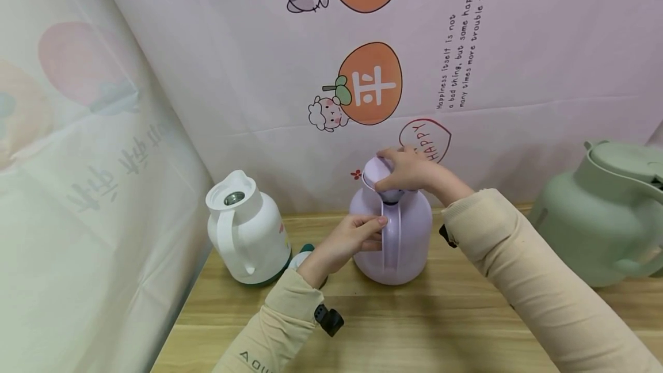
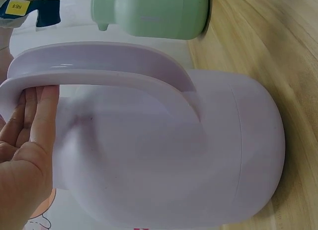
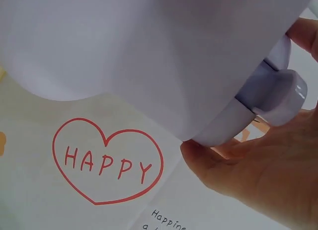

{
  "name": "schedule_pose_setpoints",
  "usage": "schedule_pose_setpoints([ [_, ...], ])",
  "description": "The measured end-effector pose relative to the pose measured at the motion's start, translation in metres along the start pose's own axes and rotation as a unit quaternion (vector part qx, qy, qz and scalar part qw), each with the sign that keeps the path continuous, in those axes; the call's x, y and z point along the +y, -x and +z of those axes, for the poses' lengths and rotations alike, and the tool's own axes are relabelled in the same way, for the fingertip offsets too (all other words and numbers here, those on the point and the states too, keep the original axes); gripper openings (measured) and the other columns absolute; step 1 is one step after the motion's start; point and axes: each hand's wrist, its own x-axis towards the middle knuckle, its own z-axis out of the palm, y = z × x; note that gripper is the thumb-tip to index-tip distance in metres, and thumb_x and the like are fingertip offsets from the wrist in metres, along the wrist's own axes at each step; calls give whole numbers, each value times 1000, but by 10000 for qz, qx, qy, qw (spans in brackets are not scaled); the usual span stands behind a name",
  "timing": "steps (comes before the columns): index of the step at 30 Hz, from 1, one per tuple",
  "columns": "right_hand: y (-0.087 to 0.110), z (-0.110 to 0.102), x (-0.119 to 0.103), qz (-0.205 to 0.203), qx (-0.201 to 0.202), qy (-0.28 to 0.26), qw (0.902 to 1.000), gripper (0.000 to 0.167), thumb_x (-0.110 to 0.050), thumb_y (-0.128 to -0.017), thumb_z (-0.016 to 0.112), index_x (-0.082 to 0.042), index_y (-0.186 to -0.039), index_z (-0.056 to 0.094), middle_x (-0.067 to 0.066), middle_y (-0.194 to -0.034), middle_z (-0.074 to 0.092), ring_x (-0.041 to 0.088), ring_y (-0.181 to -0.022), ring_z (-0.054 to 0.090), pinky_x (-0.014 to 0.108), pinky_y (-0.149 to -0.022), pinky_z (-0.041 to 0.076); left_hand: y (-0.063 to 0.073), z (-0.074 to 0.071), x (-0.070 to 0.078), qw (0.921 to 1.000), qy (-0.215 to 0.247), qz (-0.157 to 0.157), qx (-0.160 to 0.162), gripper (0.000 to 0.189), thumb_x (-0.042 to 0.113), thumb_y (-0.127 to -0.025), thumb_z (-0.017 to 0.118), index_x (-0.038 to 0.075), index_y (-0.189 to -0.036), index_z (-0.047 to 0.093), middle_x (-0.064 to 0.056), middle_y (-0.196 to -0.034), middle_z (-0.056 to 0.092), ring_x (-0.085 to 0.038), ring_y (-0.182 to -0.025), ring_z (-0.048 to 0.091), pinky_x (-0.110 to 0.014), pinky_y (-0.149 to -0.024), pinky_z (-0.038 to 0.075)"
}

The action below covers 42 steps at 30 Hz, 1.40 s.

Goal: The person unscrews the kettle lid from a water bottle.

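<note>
A lavender thermos jug (image 1: 416,235) stands upright on the wooden table, its handle (image 1: 392,246) toward me. My left hand (image 1: 344,240) holds the upper part of that handle, thumb on the outside; in the left wrist view the fingers (image 2: 45,115) pass under it. Over the jug's mouth, my right hand (image 1: 411,168) grips the lavender lid (image 1: 377,172) with thumb and fingers spread around its edge. The right wrist view shows the lid (image 3: 280,98) at the jug's neck, with a raised lever; whether it is seated or loose I cannot tell.
To the left stands a white thermos jug (image 1: 254,240) with its mouth uncovered. A white lid with a green lever (image 1: 300,259) lies beside it, partly behind my left wrist. A large green jug (image 1: 585,229) stands right. Printed cloth (image 1: 259,85) hangs behind the wooden table (image 1: 373,332).
</note>
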Motion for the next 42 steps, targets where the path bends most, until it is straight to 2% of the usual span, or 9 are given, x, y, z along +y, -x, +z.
schedule_pose_setpoints([
  [4, 2, -1, -3, 272, 222, 25, 9994, 83, -47, -85, 61, -4, -148, 29, 36, -147, 22, 52, -133, 26, 63, -101, 37, 0, 0, 1, 9999, 103, -77, -58, 44, 25, -101, 45, -8, -129, 53, -23, -132, 55, -22, -112, 61, -37, -99, 51],
  [9, 7, -2, -5, 611, 635, 74, 9961, 89, -58, -83, 60, 3, -142, 35, 39, -141, 29, 52, -129, 27, 62, -102, 36, 0, 0, 1, 9997, 214, -87, -64, 44, 25, -101, 45, -9, -127, 54, -22, -129, 57, -20, -111, 62, -38, -99, 51],
  [18, 11, 2, -6, 301, 745, 250, 9965, 80, -48, -80, 70, 8, -131, 46, 34, -132, 42, 50, -124, 35, 59, -102, 36, 2, 0, 1, 9997, 213, -82, -72, 44, 26, -100, 45, -11, -123, 55, -14, -119, 61, -15, -104, 63, -37, -98, 52],
  [25, 9, -8, 6, -348, 279, -6, 9990, 74, -36, -81, 71, 3, -138, 44, 33, -141, 38, 45, -124, 43, 57, -100, 42, 2, 1, 2, 9996, 273, -84, -36, 44, 24, -100, 46, -11, -125, 54, -14, -117, 63, -12, -100, 63, -36, -97, 53],
  [29, 9, -13, 17, -652, -209, -408, 9968, 72, -31, -82, 70, -4, -142, 41, 28, -148, 30, 43, -129, 38, 60, -103, 38, 0, 1, 0, 9996, 284, -86, -20, 44, 24, -100, 46, -12, -125, 54, -13, -116, 63, -13, -101, 63, -36, -98, 52],
  [32, 8, -14, 20, -644, -378, -598, 9954, 69, -30, -86, 67, -7, -144, 39, 24, -151, 27, 41, -134, 33, 62, -107, 34, -1, 1, -2, 9995, 300, -99, -26, 44, 25, -100, 46, -11, -124, 55, -12, -114, 63, -14, -102, 63, -37, -98, 52],
  [37, 10, -8, 7, -310, 292, -499, 9978, 67, -38, -90, 61, 2, -140, 41, 28, -145, 38, 43, -134, 37, 58, -109, 35, -1, 0, -3, 9991, 426, -57, -65, 44, 24, -100, 46, -13, -122, 55, -2, -102, 64, -11, -96, 64, -37, -97, 53],
  [39, 11, -5, 1, -145, 633, -304, 9974, 70, -42, -90, 60, 5, -138, 42, 31, -140, 43, 44, -130, 41, 57, -106, 38, -1, 0, -3, 9989, 459, -17, -84, 44, 23, -100, 46, -14, -120, 55, 1, -98, 63, -9, -93, 64, -36, -96, 53],
  [42, 15, -1, -7, 87, 838, -6, 9964, 76, -50, -86, 63, 4, -137, 44, 32, -136, 44, 45, -126, 42, 57, -101, 41, 0, 0, -2, 9989, 468, -23, -63, 43, 24, -99, 47, -13, -119, 56, 4, -93, 62, -7, -90, 64, -35, -95, 54],
])
